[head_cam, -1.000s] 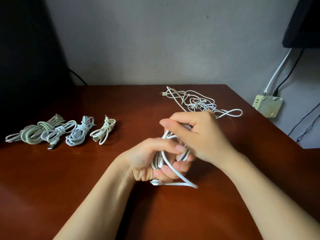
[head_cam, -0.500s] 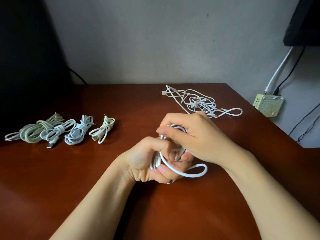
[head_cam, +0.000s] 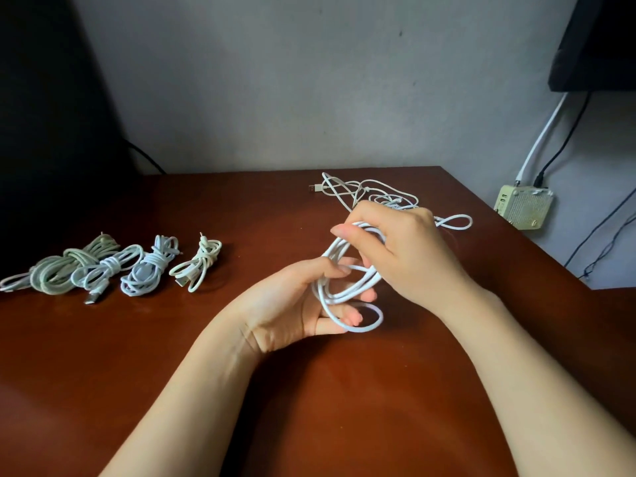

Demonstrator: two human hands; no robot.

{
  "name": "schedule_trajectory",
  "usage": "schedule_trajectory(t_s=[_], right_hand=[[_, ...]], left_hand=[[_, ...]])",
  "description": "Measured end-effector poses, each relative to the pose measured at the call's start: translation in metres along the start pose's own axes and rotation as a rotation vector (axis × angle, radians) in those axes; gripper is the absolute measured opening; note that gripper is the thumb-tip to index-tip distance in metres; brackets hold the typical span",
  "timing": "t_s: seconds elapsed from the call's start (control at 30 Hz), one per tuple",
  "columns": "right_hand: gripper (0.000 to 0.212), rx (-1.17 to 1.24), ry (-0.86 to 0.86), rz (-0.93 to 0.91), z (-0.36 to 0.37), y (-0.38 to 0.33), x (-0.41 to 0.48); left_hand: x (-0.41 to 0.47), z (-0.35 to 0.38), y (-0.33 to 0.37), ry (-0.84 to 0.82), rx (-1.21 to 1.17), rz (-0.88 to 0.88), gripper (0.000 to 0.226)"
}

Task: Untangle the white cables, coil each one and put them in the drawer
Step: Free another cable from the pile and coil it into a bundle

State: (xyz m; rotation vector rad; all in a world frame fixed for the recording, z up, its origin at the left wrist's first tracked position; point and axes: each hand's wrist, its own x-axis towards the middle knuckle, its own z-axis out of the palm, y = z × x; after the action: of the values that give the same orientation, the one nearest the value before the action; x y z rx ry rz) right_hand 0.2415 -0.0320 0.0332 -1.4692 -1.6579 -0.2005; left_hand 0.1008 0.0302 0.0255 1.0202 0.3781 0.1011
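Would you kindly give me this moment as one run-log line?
step: coiling | left hand: white cable looped round fingers | right hand: grips same cable | table: four coiled cables, tangle behind hands

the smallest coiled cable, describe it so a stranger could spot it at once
On the brown table, a row of four coiled cables lies at the left. The smallest coiled cable is at the right end of that row. It is the thinnest, cream-white, with a bluish-white coil just left of it.

The looped cable [head_cam: 356,288] was plain white and the table [head_cam: 309,390] a reddish brown. The leftmost bundle [head_cam: 56,271] looked greenish-grey, wall box [head_cam: 525,208] cream with a dotted grille.
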Motion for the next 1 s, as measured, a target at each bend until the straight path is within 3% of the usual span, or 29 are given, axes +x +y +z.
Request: schedule_trajectory(t_s=[0.07, 0.13, 0.3, 0.37, 0.47, 0.57, 0.73, 0.87, 1.0], right_hand=[[0.017, 0.046, -0.084, 0.079, -0.001, 0.003, 0.0], [0.014, 0.063, -0.17, 0.178, -0.002, 0.005, 0.0], [0.013, -0.041, -0.288, 0.294, -0.001, 0.012, -0.002], [0.013, -0.082, -0.302, 0.31, -0.005, 0.012, -0.001], [0.018, -0.106, -0.31, 0.318, -0.01, 0.01, 0.001], [0.027, -0.081, -0.286, 0.308, -0.012, 0.008, 0.002], [0.038, 0.018, -0.26, 0.275, -0.015, 0.0, 0.002], [0.029, 0.238, -0.263, 0.312, -0.011, -0.009, 0.003], [0.02, 0.468, -0.162, 0.438, -0.011, -0.01, 0.004]], left_hand=[[0.003, -0.004, 0.002, 0.084, 0.052, 0.029, 0.018], [0.003, -0.011, 0.002, 0.059, 0.085, 0.025, 0.023], [0.005, -0.022, 0.0, 0.166, 0.283, 0.015, 0.026], [0.008, -0.029, -0.003, 0.307, 0.417, 0.077, 0.032], [0.01, -0.037, -0.004, 0.601, 0.572, 0.322, 0.028], [0.008, -0.034, 0.0, 0.599, 0.516, 0.502, 0.022], [0.005, -0.038, 0.005, 0.651, 0.46, 0.584, 0.029], [0.007, -0.038, 0.004, 0.683, 0.432, 0.66, 0.028], [0.009, -0.034, 0.003, 0.716, 0.526, 0.806, 0.027]])
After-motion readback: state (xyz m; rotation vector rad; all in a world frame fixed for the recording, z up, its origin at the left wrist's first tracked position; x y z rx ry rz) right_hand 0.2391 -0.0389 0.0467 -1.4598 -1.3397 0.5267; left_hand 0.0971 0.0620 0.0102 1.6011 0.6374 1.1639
